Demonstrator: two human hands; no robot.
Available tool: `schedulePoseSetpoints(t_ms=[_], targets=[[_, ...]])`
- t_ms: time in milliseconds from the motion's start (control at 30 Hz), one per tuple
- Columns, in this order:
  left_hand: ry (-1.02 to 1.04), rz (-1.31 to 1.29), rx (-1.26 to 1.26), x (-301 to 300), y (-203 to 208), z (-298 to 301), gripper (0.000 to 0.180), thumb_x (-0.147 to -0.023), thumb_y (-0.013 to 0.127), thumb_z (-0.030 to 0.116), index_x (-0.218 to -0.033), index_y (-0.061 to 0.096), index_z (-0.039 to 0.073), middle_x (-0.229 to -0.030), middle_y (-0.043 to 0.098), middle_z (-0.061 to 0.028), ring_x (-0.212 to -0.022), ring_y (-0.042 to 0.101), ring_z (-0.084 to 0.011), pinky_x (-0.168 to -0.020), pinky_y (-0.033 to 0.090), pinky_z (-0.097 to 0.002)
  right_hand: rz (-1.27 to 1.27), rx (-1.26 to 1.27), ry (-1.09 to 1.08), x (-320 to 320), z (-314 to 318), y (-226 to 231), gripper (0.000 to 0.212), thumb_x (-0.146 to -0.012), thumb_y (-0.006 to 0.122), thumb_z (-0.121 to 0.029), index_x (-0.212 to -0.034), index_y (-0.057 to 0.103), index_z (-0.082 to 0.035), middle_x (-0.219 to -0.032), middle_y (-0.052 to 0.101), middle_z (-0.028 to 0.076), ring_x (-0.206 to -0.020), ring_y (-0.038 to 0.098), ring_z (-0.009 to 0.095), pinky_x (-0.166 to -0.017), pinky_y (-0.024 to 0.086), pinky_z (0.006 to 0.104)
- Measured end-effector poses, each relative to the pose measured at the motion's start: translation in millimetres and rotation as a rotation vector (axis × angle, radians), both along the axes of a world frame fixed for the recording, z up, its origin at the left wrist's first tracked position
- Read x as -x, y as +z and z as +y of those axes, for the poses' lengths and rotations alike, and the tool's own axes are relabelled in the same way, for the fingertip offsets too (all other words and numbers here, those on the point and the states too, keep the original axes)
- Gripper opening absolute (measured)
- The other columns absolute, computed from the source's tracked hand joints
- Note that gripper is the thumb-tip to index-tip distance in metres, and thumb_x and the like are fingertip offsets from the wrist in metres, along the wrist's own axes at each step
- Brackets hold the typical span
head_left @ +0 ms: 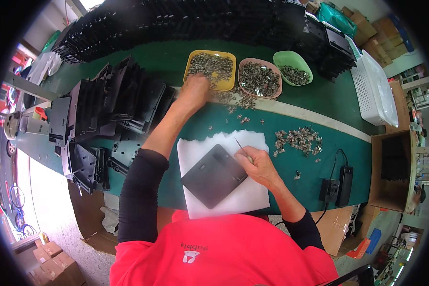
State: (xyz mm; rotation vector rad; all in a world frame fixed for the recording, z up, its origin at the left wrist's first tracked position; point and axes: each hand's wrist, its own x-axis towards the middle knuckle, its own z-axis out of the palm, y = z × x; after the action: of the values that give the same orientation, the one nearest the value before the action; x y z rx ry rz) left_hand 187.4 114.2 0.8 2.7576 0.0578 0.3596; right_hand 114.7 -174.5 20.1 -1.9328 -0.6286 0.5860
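My left hand [195, 90] reaches over the near left rim of a yellow tray [229, 87] of small metal clips [209, 62]. Its fingers point down and look closed together at the clips; what is between them is hidden. In my right hand [260, 167] is a slim, pointed metal tool [240, 144], its tip aimed up and left. A flat black plastic panel [214, 176] with small slots lies turned at an angle on a white foam sheet [252, 195]. The right hand is just above the panel's right corner.
A pink bowl [260, 78] and a green bowl [295, 75] hold more small metal parts. Loose clips [300, 140] lie to the right, near a black power adapter [329, 189]. Stacked black panels [114, 95] stand left and along the back. A white basket [374, 90] sits far right.
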Motion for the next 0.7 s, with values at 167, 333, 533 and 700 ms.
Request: schedulePoseSetpoints(t_ms=[167,333,533,700], targets=[[-0.036,0.216,0.02,-12.7,18.0,6.8,0.022,-0.074,0.061,-0.003,-0.09,0.074,0.003,-0.094,0.07,-0.0186,-0.095,0.067,-0.0374,-0.082,0.053,-0.0439,0.017,0.006,-0.018,0.8,0.3,3.8,0.021,-0.093,0.062,-0.019,-0.096,0.069,0.001,-0.067,0.058,0.001,-0.062,0.052,0.006,-0.056,0.044,0.0265],[-0.073,0.229,0.117,-20.6,16.4,16.1,0.021,-0.073,0.063,-0.003,-0.09,0.074,0.003,-0.083,0.071,-0.0171,-0.085,0.069,-0.0357,-0.076,0.053,-0.0428,-0.3,-0.032,0.131,-20.4,19.8,16.9,0.021,-0.094,0.06,-0.018,-0.098,0.067,0.002,-0.072,0.066,0.014,-0.061,0.062,0.026,-0.06,0.049,0.0345],[-0.01,-0.268,0.169,8.8,-6.6,0.5,0.013,-0.077,0.065,-0.001,-0.087,0.072,0.004,-0.089,0.068,-0.0149,-0.09,0.065,-0.0346,-0.078,0.052,-0.043,-0.428,0.133,0.086,-65.6,55.5,7.0,0.018,-0.093,0.06,-0.013,-0.101,0.068,0.001,-0.082,0.068,0.021,-0.07,0.065,0.035,-0.066,0.051,0.0376],[0.076,-0.34,0.187,23.0,-18.3,-36.1,0.012,-0.08,0.064,0.001,-0.09,0.068,0.005,-0.094,0.062,-0.0132,-0.092,0.061,-0.0354,-0.079,0.051,-0.0439,-0.303,0.057,-0.002,-53.2,25.5,-5.2,0.018,-0.093,0.06,-0.014,-0.1,0.068,0.001,-0.074,0.066,0.017,-0.063,0.063,0.023,-0.06,0.048,0.0329]])
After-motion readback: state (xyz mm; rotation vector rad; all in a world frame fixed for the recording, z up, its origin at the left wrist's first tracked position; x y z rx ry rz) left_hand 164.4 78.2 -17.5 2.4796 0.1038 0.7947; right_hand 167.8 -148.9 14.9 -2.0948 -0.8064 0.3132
